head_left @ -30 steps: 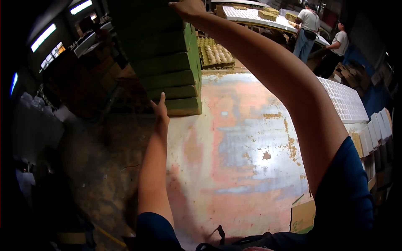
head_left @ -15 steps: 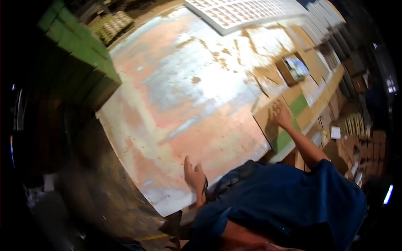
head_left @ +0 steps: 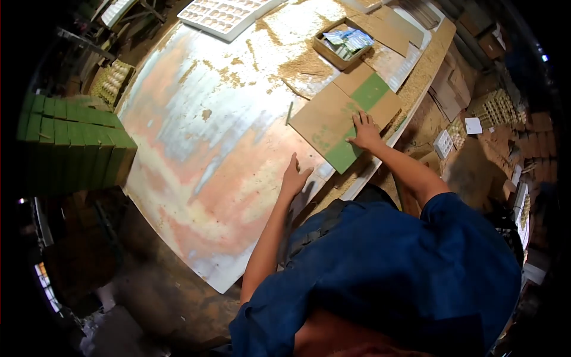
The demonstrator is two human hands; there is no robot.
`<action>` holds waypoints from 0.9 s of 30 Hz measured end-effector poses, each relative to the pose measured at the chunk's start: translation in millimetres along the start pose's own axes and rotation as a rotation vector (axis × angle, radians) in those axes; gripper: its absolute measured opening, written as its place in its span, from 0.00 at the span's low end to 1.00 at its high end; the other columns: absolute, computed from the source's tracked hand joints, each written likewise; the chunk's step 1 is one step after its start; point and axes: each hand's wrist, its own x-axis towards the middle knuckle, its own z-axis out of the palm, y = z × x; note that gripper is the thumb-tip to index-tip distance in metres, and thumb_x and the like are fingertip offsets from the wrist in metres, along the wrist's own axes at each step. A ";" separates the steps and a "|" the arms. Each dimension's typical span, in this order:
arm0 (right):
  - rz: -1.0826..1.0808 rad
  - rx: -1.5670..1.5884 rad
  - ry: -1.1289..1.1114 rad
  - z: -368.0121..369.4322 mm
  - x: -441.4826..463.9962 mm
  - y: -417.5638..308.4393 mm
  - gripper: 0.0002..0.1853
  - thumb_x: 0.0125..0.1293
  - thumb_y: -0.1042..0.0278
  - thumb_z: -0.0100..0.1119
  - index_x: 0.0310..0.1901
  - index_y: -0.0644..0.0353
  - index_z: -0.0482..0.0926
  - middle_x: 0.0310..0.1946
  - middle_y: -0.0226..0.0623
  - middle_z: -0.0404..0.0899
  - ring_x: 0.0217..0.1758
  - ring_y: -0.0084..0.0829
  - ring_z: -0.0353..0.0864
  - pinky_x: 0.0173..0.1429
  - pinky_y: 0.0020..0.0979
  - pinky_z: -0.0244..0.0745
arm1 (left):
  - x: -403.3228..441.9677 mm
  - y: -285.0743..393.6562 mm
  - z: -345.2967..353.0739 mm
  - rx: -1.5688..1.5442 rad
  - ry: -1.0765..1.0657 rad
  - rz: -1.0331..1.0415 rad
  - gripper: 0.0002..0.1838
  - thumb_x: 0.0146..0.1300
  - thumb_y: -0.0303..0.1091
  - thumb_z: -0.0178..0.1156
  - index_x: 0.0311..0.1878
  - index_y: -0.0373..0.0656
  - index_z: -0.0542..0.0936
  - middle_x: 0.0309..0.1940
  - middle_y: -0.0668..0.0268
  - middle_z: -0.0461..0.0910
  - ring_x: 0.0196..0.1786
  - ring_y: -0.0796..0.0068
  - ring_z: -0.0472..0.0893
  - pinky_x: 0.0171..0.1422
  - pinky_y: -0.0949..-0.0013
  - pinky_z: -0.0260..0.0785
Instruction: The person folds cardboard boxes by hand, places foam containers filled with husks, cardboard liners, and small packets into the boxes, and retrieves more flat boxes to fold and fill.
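Note:
My right hand point(head_left: 366, 132) rests on a flat piece of brown cardboard point(head_left: 321, 116) with green bands, its fingers spread near the green strip. This cardboard lies at the table's right edge and has faint green marks on its surface. My left hand point(head_left: 295, 177) hovers over or touches the worn, paint-stained table point(head_left: 238, 172), just left of the cardboard's near corner. Its index finger and thumb are apart, with nothing between them. Whether it presses on the tabletop I cannot tell.
Beyond the cardboard stands an open carton point(head_left: 328, 58) of blue-and-white packets. A white tray with many cells point(head_left: 214, 22) sits at the far edge. Green boxes point(head_left: 77, 137) are stacked at left. Egg trays point(head_left: 499, 110) and cardboard lie at right. Sawdust-like crumbs dot the table.
The view has swung, showing more of the right side. My left hand has moved right, closer to the cardboard. My right hand has shifted to the cardboard's near right side.

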 end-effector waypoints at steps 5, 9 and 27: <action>-0.082 -0.072 0.068 -14.4 -3.5 -0.2 0.52 0.54 0.35 0.69 0.74 0.57 0.59 0.72 0.50 0.54 0.69 0.57 0.60 0.64 0.59 0.68 | 30.1 38.3 55.4 -0.016 0.193 -0.037 0.50 0.58 0.38 0.70 0.77 0.33 0.51 0.59 0.42 0.76 0.59 0.55 0.81 0.59 0.61 0.74; -0.203 0.076 0.018 -34.1 8.5 20.8 0.43 0.58 0.43 0.67 0.69 0.60 0.67 0.70 0.54 0.59 0.68 0.58 0.62 0.63 0.47 0.73 | 41.3 50.1 85.1 -0.069 0.394 -0.036 0.47 0.57 0.32 0.70 0.75 0.29 0.55 0.46 0.52 0.84 0.42 0.64 0.86 0.48 0.68 0.77; -0.007 0.783 0.097 4.5 135.3 196.8 0.22 0.53 0.55 0.67 0.39 0.69 0.86 0.30 0.53 0.85 0.33 0.37 0.84 0.42 0.41 0.76 | 21.2 70.2 74.3 -0.510 0.685 -0.219 0.18 0.52 0.17 0.66 0.49 0.34 0.81 0.41 0.60 0.85 0.42 0.69 0.83 0.47 0.66 0.76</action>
